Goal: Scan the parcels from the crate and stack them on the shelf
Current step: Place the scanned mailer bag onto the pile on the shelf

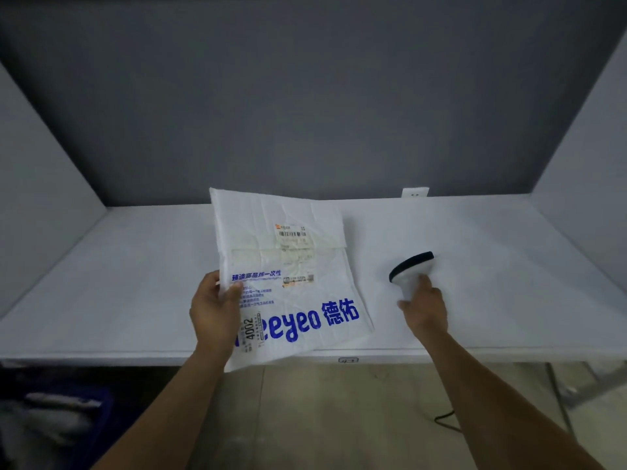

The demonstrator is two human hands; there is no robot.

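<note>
While gripped at its left edge and held tilted over white shelf (135,283): flat white poly-bag parcel (291,266), blue print up, shipping label (293,237) with barcode up, small "4002" sticker (251,330) next to the grip. Near corner of parcel hanging past shelf's front lip. Contact between parcel's far edge and shelf: cannot tell.

Under and around parcel: plain white shelf surface, wide, matte. Behind parcel: dark grey back wall (305,96). White wall socket (415,192) just right of parcel's far corner, at the shelf line. Far left and far right of parcel: pale side panels (40,171), slanting inward. Below parcel, past the lip: tan floor (339,418). Small tag (348,360) on shelf's front edge, just right of parcel's near corner. Down-left of parcel: blue crate (68,412), pale bags inside, blurred. Down-right of parcel: metal shelf leg (556,395), dark cable (444,418) on floor.

Left hand (217,307): clamped on parcel's left edge, digits wrapped round it, one lying on the printed face.

Right hand (424,307): right of parcel, clear of it, closed round handle of white scanner (409,269), one finger laid up the body toward black-rimmed head. Scanner apart from parcel, above shelf surface; contact with shelf: cannot tell.
</note>
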